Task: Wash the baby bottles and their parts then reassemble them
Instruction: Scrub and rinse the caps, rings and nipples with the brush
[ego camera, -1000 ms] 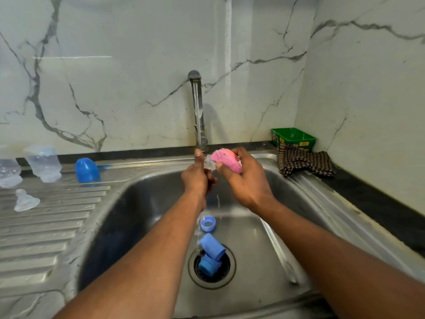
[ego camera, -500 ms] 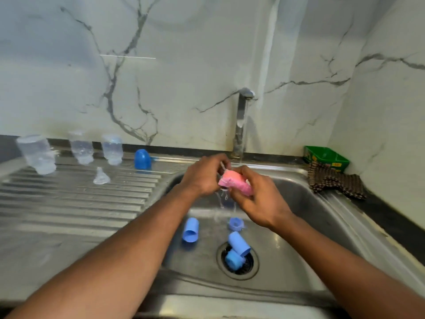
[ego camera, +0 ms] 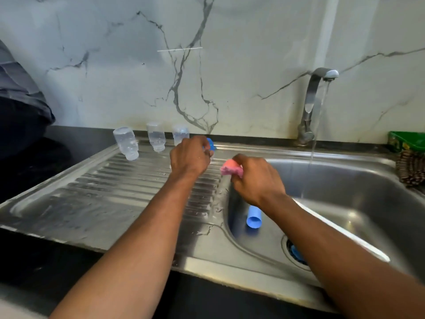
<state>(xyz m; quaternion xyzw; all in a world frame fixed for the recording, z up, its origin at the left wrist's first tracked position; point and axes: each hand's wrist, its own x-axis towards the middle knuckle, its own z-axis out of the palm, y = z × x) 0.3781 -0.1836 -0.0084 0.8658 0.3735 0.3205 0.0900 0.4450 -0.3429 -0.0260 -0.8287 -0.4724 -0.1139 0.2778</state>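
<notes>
My left hand hovers over the ribbed drainboard with its back to me and its fingers curled down. What they hold is hidden. A blue cap peeks out just behind its fingertips. My right hand grips a pink sponge above the sink's left rim. Three clear bottles stand upside down at the back of the drainboard. A blue cap lies on its side in the sink basin. Another blue part sits in the drain, half hidden by my right forearm.
The tap at the back runs a thin stream into the basin. A green tub and a checked cloth lie at the far right. Marble wall behind; dark counter around the sink.
Both hands moved left from under the running tap; my left hand now sits over the drainboard, the right still holds the sponge. My view has swung left.
</notes>
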